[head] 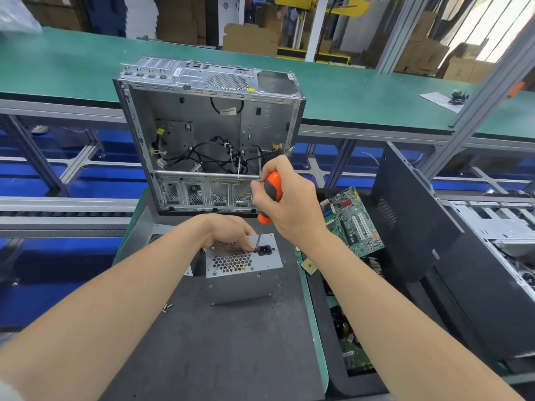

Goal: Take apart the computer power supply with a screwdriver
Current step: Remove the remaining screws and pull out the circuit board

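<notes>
A grey metal power supply [243,280] stands on the dark mat, its honeycomb vent and black power socket facing up. My right hand [289,204] grips an orange and grey screwdriver [270,195], held nearly upright. Its shaft tip touches the top face just left of the socket. My left hand [228,231] rests on the far top edge of the power supply, fingers curled over the vent beside the screwdriver tip.
An emptied computer case [208,134] with loose black cables stands just behind. A green motherboard [351,221] lies to the right, a black case panel [417,221] and another chassis beyond it. Two loose screws [167,308] lie on the mat at the left.
</notes>
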